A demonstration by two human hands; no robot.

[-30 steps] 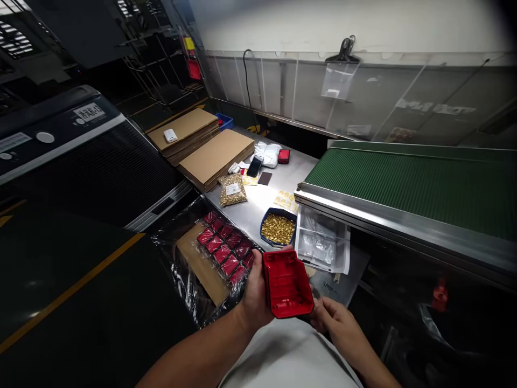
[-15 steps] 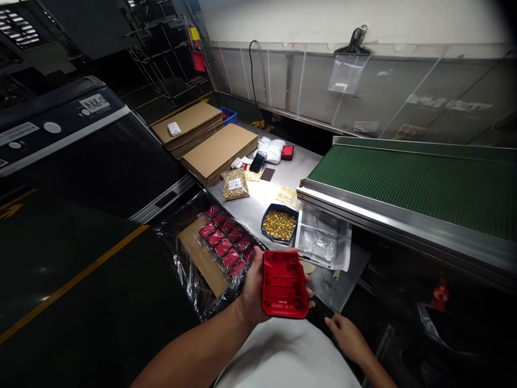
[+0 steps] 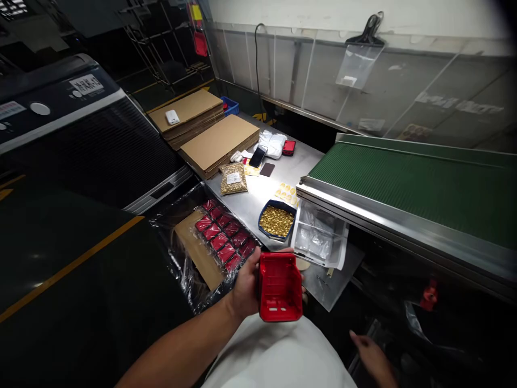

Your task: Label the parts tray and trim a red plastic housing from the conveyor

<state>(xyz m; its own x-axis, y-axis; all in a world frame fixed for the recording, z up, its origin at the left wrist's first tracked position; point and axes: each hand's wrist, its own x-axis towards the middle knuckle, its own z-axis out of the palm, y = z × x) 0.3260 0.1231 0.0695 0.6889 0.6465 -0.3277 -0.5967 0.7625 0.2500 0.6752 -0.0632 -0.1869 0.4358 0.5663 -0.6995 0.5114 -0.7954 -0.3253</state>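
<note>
A red plastic housing (image 3: 280, 285), hollow and open towards me, is in my left hand (image 3: 246, 288). The thumb lies along its left side and the other fingers go behind it, with fingertips showing at the right edge. Two small slots show in its near end wall. Off to the lower right, my right hand (image 3: 372, 353) hangs low beside the bench, apart from the housing. One digit is stretched out, I see nothing in that hand, and its other fingers are partly in shadow. Beyond the housing stands a blue tray (image 3: 260, 229) of small brass-coloured parts (image 3: 278, 220).
A black-lined box (image 3: 189, 285) with wrapped red pieces (image 3: 220, 240) stands left of the bench (image 3: 252, 198). Right lies a green conveyor belt (image 3: 396, 183); beneath it sits a white tray (image 3: 343, 258) of clear bags. Cardboard sheets (image 3: 222, 140), a phone (image 3: 258, 156) and a bag of brass-coloured parts (image 3: 233, 179) lie farther back.
My left hand has tipped the red housing, so its near end wall and slots now show. My right hand has moved down and to the right, farther from the housing.
</note>
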